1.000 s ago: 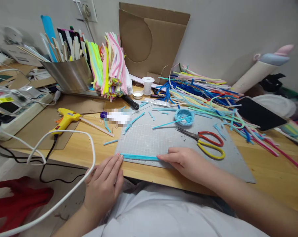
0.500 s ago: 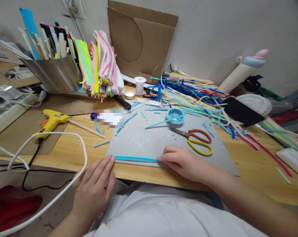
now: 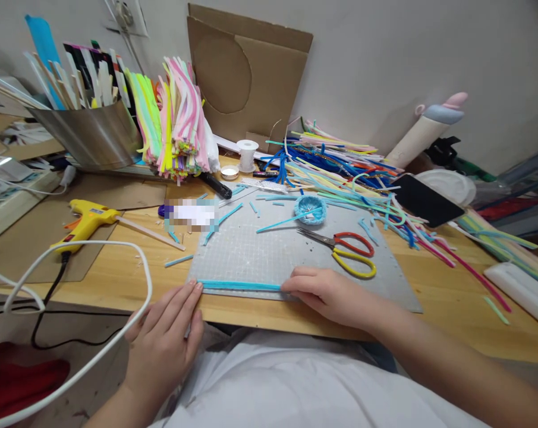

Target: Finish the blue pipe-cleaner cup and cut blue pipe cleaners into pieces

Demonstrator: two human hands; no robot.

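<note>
A straight light-blue pipe cleaner (image 3: 239, 285) lies along the near edge of a grey cutting mat (image 3: 269, 252). My left hand (image 3: 164, 342) has its fingers stretched out flat, the fingertips touching the cleaner's left end. My right hand (image 3: 329, 293) rests on the mat with fingers extended, pressing on the cleaner's right end. Red-and-yellow scissors (image 3: 346, 252) lie on the mat just beyond my right hand. A small blue coiled disc (image 3: 310, 208) sits further back with a thin blue strand leading from it.
A yellow glue gun (image 3: 88, 217) lies at the left with its black cord and a white cable (image 3: 94, 249) looping over the table edge. A metal bucket (image 3: 93, 134) of sticks, bundled pipe cleaners (image 3: 175, 122), a loose heap of cleaners (image 3: 340, 166), a phone (image 3: 424, 199) and cardboard (image 3: 246, 74) stand behind.
The camera has turned slightly right, so everything has slid left in view. Both hands stay on the ends of the blue pipe cleaner.
</note>
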